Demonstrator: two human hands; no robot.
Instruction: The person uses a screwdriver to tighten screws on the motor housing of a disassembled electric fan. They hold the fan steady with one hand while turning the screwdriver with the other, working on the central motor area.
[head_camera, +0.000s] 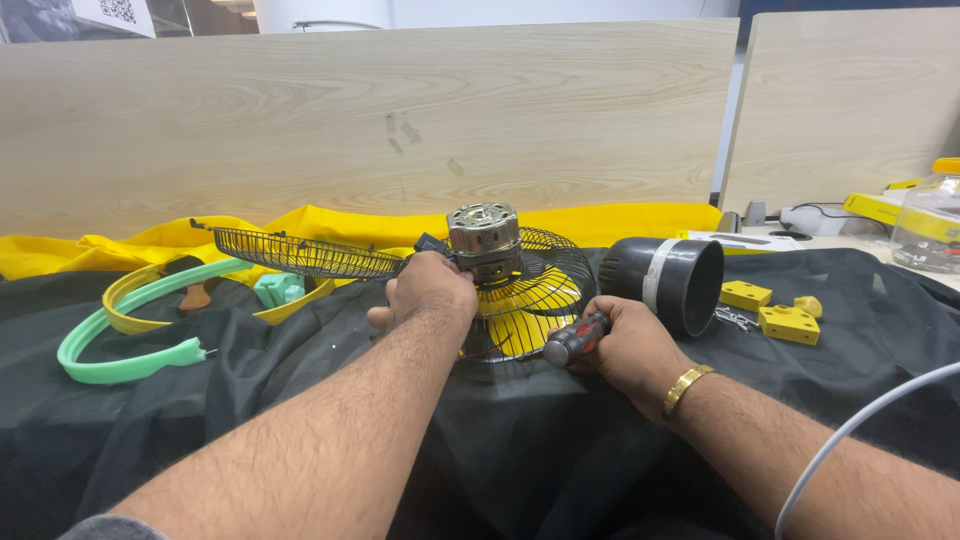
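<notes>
Left hand: the left hand (432, 288) reaches in from the lower left with the forearm stretched long across the frame, knuckles up, fingers curled shut around something at the base of the fan motor (485, 242); what exactly it grips is covered by the hand itself.
Right hand: the right hand (622, 340) comes in from the lower right, wrist bent inward, a gold bracelet (686, 387) on it, fingers clamped around the screwdriver (574, 341) by its red and black handle.
Screwdriver: the rounded butt end points toward the camera; shaft and tip are hidden behind the hand and the grille.
Fan motor: stands upright at the middle of the bench (300, 400), on the rear wire guard (530, 300), which sits tilted with a yellow part showing through its wires.
Second guard: a loose wire guard (300, 252) lies left of the motor, its right edge touching the left hand's area.
Hidden: the join of motor and guard is masked by both hands.
Around: a black cylindrical housing (672, 280) lies on its side just right of the guard; yellow blocks (775, 310) lie beyond it; a green ring (125, 330) and yellow ring (135, 295) lie far left on the black cloth (250, 420).
Cut off: a white cable (850, 430) runs out of frame at lower right.
</notes>
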